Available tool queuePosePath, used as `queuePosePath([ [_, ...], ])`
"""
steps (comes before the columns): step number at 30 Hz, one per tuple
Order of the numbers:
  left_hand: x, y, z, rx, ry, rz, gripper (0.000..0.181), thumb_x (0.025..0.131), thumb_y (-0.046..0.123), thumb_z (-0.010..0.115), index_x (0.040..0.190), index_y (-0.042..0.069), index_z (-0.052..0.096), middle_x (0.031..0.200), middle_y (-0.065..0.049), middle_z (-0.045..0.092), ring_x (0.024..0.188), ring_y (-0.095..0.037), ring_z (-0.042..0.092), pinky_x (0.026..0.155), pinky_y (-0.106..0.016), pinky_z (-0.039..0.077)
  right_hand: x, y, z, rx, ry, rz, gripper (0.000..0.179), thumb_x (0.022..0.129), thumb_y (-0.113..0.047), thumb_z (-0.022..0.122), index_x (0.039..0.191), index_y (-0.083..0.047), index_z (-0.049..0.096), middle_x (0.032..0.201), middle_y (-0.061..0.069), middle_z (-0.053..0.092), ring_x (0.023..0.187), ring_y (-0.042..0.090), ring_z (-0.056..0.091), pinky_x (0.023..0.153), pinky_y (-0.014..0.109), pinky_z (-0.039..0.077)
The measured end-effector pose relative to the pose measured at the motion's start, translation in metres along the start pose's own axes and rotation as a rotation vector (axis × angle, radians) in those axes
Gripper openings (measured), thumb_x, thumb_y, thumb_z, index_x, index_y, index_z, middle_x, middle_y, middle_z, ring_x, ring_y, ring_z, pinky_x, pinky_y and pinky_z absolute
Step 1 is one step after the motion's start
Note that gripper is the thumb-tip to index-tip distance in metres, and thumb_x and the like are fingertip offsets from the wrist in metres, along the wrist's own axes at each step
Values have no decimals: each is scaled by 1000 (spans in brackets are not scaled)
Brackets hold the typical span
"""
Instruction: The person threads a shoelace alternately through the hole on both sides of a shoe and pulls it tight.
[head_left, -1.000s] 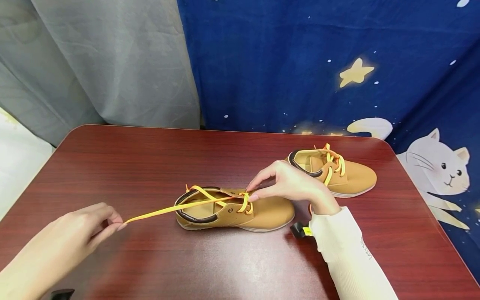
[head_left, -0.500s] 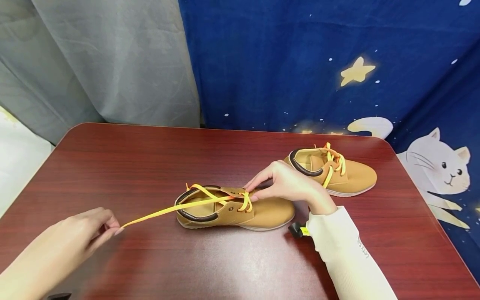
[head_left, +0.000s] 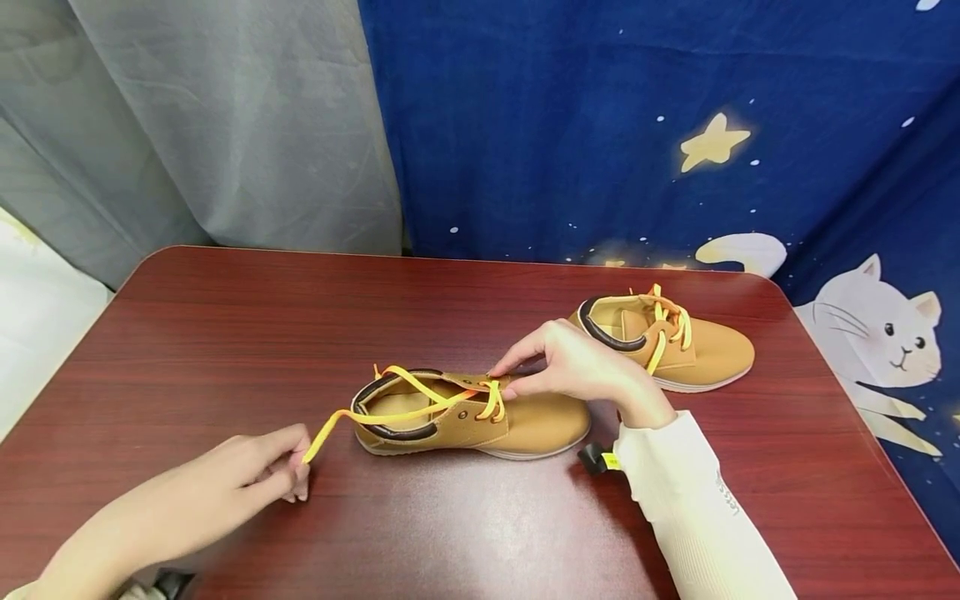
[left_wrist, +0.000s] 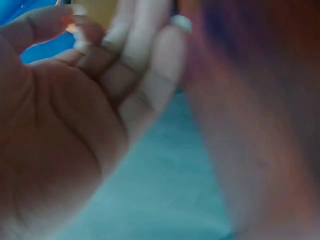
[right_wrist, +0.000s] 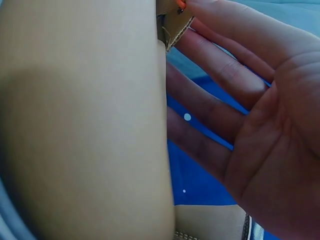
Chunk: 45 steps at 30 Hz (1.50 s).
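A tan shoe [head_left: 543, 423] lies in the middle of the table, toe to the right, with yellow-orange lacing through its front eyelets. My left hand [head_left: 225, 492] pinches the tip of its loose yellow shoelace [head_left: 390, 417] between thumb and fingers, left of the heel. The lace bends slackly from there to the eyelets. At the shoe's eyelet flap, my right hand [head_left: 573, 367] holds on with thumb and fingertips; in the right wrist view the thumb meets an orange bit of lace at the flap [right_wrist: 178, 30]. The left wrist view is blurred.
The matching tan shoe [head_left: 712, 354], laced in yellow, stands behind and right, partly hidden by my right hand. Both are on a dark red wooden table [head_left: 300, 317]. Grey [head_left: 247, 125] and blue [head_left: 525, 125] curtains hang beyond its far edge.
My left hand, still pinching the lace tip, has come rightward toward the shoe. The lace, taut before, now sags and bends. My right hand stays at the flap.
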<state>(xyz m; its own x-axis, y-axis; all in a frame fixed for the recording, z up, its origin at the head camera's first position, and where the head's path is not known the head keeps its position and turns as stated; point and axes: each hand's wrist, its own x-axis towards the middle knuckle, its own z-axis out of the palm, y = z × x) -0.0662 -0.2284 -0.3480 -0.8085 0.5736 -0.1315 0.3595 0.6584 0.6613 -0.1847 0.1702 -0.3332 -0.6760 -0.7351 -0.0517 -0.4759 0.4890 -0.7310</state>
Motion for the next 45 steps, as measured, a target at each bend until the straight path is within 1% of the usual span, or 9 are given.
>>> queuePosePath([
  [6,13,-4,4,-468,-107,217,23,101,-7,41,89,11,50,83,-2,66,82,-15,64,75,-28,50,1,1,1,9,-3,4,23,85,-25,82,107,-20,80,104,-6,79,98,6,72,92,35,58],
  [9,19,4,5,-575,-29,284,24,97,-13,38,85,6,47,77,-8,63,77,-18,63,74,-32,48,1,1,1,7,-1,9,23,85,-25,82,107,-20,80,104,-7,78,98,6,72,91,35,58],
  [13,27,25,10,-437,265,243,30,97,-10,45,79,12,51,70,-2,61,71,-14,62,71,-29,45,1,1,1,11,1,10,23,85,-25,82,107,-19,80,103,-6,78,98,8,72,91,37,59],
  [17,37,44,16,-253,524,179,27,96,-4,59,84,17,70,74,6,68,74,-4,64,73,-16,48,1,1,1,15,-2,11,23,85,-24,82,107,-19,80,103,-5,78,98,8,72,91,38,59],
  [22,55,62,16,-151,698,232,24,92,-6,66,101,12,79,93,1,78,82,2,69,80,-8,51,0,0,0,20,0,11,22,85,-23,82,107,-18,79,103,-5,78,98,8,72,92,39,58],
  [28,70,78,13,-262,632,91,22,95,4,68,117,10,70,93,-1,80,84,0,74,76,-15,57,0,1,2,16,1,9,22,85,-23,82,107,-19,79,101,-6,78,98,6,72,92,38,58],
  [34,86,87,12,-419,501,2,12,97,17,68,100,5,66,96,-7,80,87,-8,76,75,-25,61,-1,0,1,-9,-9,-18,23,86,-23,81,109,-20,79,102,-7,78,101,8,72,94,38,58],
  [41,109,93,18,-278,561,-6,4,87,20,80,91,18,80,89,5,75,75,-6,64,66,-18,52,-9,-11,-5,-117,15,-74,24,91,-11,69,112,-20,77,104,-9,77,95,4,69,88,35,58],
  [45,117,96,24,-304,524,-69,6,85,20,82,88,16,81,77,2,74,65,-6,63,60,-21,52,-9,-23,-2,-150,87,-155,18,92,-15,71,107,-21,78,99,-11,76,87,1,65,80,32,57],
])
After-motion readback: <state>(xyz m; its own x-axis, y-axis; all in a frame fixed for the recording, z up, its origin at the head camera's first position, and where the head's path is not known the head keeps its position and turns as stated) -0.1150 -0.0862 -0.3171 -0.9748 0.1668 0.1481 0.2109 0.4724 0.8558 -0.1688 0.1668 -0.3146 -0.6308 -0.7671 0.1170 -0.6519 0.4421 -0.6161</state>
